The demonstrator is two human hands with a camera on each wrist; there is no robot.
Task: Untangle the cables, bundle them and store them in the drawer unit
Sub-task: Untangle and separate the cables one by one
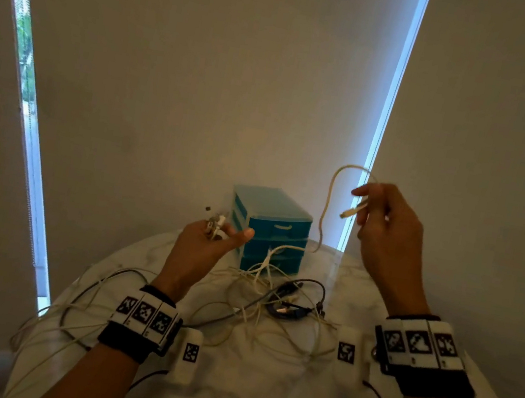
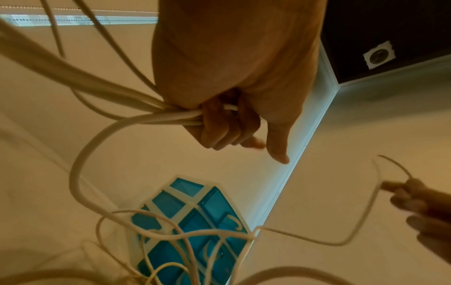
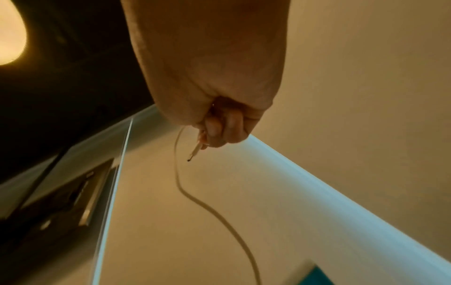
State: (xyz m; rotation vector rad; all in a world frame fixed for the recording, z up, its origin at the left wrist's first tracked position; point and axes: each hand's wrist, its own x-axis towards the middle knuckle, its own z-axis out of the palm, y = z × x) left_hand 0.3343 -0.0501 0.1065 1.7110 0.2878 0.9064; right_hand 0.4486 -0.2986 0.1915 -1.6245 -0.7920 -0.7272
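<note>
A tangle of white and dark cables (image 1: pixel 275 301) sprawls over the round marble table (image 1: pixel 257 389), in front of a small blue drawer unit (image 1: pixel 270 224) with its drawers closed. My left hand (image 1: pixel 212 239) is raised left of the unit and grips a bunch of white cable ends (image 2: pixel 171 113), thumb sticking out. My right hand (image 1: pixel 385 226) is held up to the right and pinches one white cable (image 1: pixel 327 206) near its plug (image 3: pixel 194 152); that cable loops above the hand and trails down to the tangle.
The table stands close to a beige wall with window blinds behind it. Several cables hang over the table's left edge (image 1: pixel 35 324). Bare marble lies near me between my forearms.
</note>
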